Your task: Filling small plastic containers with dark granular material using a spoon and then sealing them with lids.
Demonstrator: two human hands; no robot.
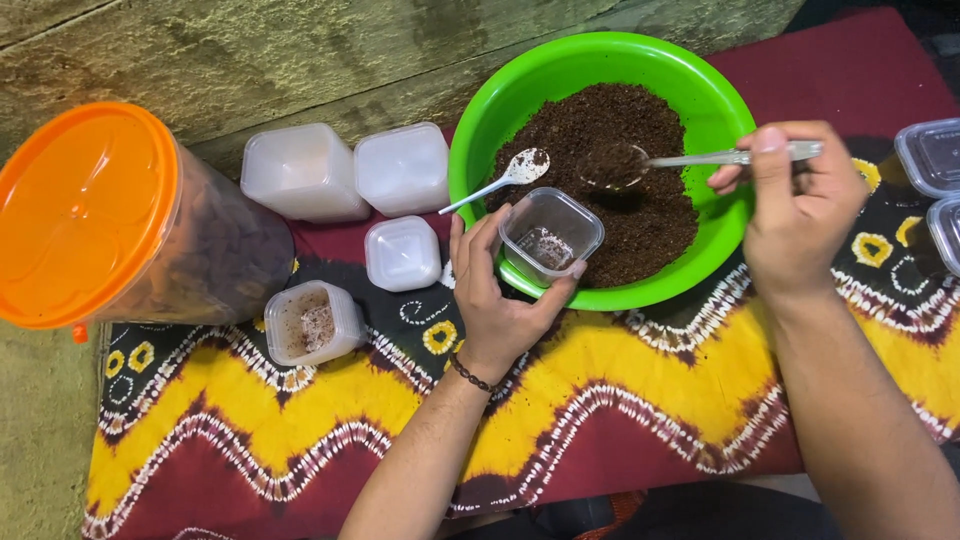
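Observation:
My left hand point(495, 295) holds a small clear square container point(550, 236) tilted over the near rim of a bright green bowl point(490, 130); a little brown powder lies in its bottom. My right hand point(800, 205) grips a metal spoon point(700, 158) heaped with dark brown crumbly powder, held above the powder point(640, 210) that fills the bowl. A white plastic spoon point(505, 178) rests with its head in the powder and its handle over the bowl's left rim.
A big jar with an orange lid point(85, 215) lies at the left. Three closed white tubs point(300, 170) point(402, 165) point(402, 252) and an open one with powder point(312, 322) stand beside it. Clear containers point(932, 155) sit at the right edge. A patterned cloth point(620, 390) covers the floor.

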